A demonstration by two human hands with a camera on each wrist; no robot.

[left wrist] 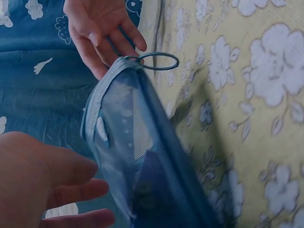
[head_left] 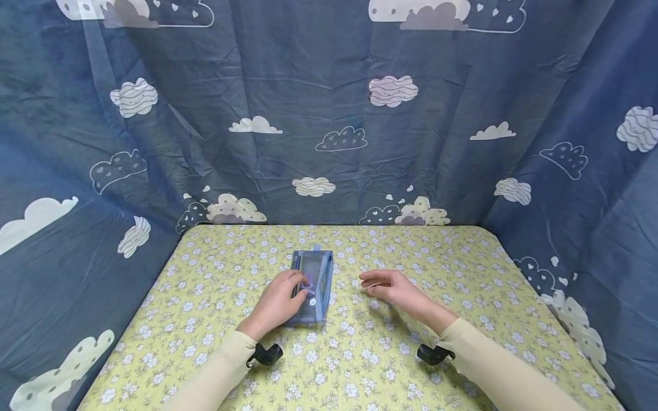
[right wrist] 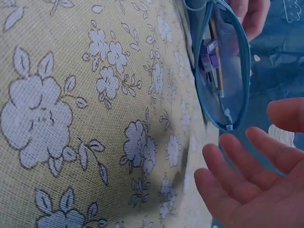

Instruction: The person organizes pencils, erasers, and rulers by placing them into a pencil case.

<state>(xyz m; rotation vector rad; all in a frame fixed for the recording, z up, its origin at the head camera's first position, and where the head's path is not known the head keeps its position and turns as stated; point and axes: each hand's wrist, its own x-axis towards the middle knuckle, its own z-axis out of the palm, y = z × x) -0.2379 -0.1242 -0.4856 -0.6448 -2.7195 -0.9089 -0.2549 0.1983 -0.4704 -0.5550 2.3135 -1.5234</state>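
Observation:
A blue see-through mesh pencil case (head_left: 308,311) lies on the table, its zipper parted along the right side. Through its opening, in the right wrist view, I see a small purple item (right wrist: 209,56) and a thin wooden pencil-like stick (right wrist: 219,78). My left hand (head_left: 279,299) is at the left side of the case, fingers extended toward it; whether the fingertips touch it cannot be told. Right of the case, my right hand (head_left: 396,291) hovers with relaxed fingers and nothing visible in them. A thin blue loop (left wrist: 161,61) sticks out from one end of the case.
A yellow flowered cloth (head_left: 205,354) covers the table. Dark blue cloud-print curtains (head_left: 308,85) stand along the back and both sides. Each wrist wears a black camera band (head_left: 267,355).

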